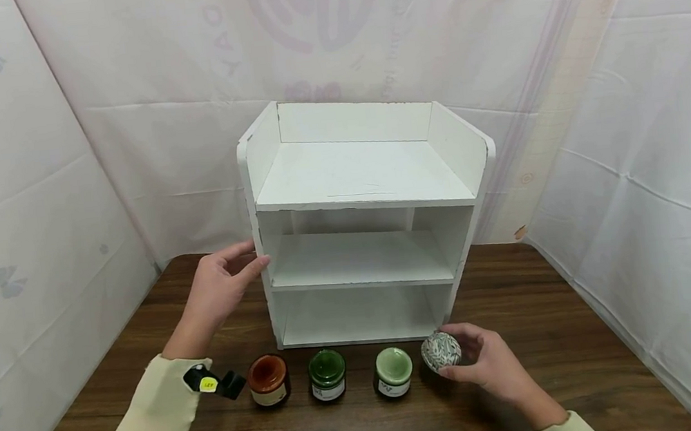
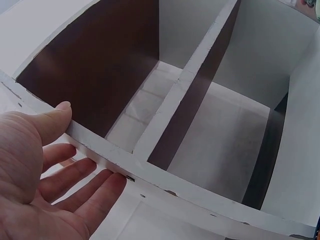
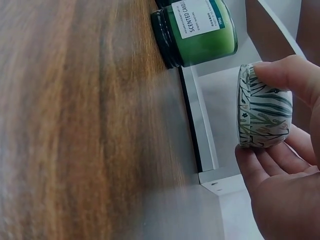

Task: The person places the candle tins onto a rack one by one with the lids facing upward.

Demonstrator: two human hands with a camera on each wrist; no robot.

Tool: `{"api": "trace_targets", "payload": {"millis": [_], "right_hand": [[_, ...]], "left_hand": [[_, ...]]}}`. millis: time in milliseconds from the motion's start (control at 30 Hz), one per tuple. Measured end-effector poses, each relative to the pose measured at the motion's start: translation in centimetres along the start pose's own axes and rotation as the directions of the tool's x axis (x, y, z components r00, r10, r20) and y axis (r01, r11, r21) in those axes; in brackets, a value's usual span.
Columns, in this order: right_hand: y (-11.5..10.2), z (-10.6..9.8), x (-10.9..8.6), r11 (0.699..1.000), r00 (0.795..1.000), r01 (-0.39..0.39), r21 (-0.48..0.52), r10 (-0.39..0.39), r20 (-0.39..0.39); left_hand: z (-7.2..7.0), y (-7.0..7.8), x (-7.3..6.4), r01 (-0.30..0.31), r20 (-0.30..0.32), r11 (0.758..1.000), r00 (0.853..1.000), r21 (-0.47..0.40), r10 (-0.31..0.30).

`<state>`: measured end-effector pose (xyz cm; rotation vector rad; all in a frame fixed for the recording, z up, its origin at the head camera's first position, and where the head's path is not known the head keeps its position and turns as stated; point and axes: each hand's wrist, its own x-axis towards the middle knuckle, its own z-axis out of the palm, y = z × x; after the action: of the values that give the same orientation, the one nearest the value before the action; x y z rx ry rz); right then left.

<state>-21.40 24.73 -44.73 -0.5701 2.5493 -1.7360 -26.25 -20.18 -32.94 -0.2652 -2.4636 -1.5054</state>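
A white shelf unit [image 1: 361, 282] stands upright on the table. My left hand [image 1: 219, 283] holds its left side panel, thumb on the front edge and fingers along the outside, as the left wrist view shows. With the thumb and fingers of my right hand [image 1: 487, 361] I grip a small round tin [image 3: 267, 107] with a leaf pattern. It seems raised a little off the wood, near the unit's front right corner. Left of it stand a pale green candle jar [image 1: 393, 372], a dark green candle jar [image 1: 327, 375] and an amber candle jar [image 1: 268, 381], seemingly upside down.
The shelf unit has a top shelf [image 1: 360, 169] with raised sides and two open compartments below. Dark wooden table [image 1: 534, 294] surrounds the unit. White patterned cloth [image 1: 173, 114] hangs behind and at both sides.
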Motion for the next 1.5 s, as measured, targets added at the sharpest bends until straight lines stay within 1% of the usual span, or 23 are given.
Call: {"api": "trace_targets", "payload": {"millis": [333,567,767,1067,1367,1500], "right_hand": [[-0.2,0.2,0.0,0.998,1.000,0.020,0.062,-0.020,0.005],[-0.6,0.3,0.1,0.993,1.000,-0.006,0.114,0.005,0.005],[-0.7,0.4,0.2,0.994,1.000,-0.011,0.108,0.012,-0.003],[-0.8,0.5,0.3,0.994,1.000,0.025,0.111,-0.024,-0.013],[-1.0,0.6,0.5,0.993,1.000,0.025,0.117,-0.024,-0.011],[-1.1,0.6,0.6,0.991,0.999,0.049,0.127,-0.047,-0.014]], "left_hand": [[0.0,-0.1,0.0,-0.010,-0.003,1.000,1.000,-0.004,0.010],[0.0,-0.1,-0.1,-0.008,-0.006,1.000,1.000,-0.002,0.008],[0.1,-0.1,0.0,-0.009,-0.007,1.000,1.000,-0.007,0.009],[0.1,0.0,0.0,-0.004,-0.009,1.000,1.000,0.004,0.004],[0.0,0.0,0.0,0.001,-0.005,1.000,1.000,0.008,-0.001],[0.0,0.0,0.0,0.002,-0.005,1.000,1.000,0.006,-0.002]]}}
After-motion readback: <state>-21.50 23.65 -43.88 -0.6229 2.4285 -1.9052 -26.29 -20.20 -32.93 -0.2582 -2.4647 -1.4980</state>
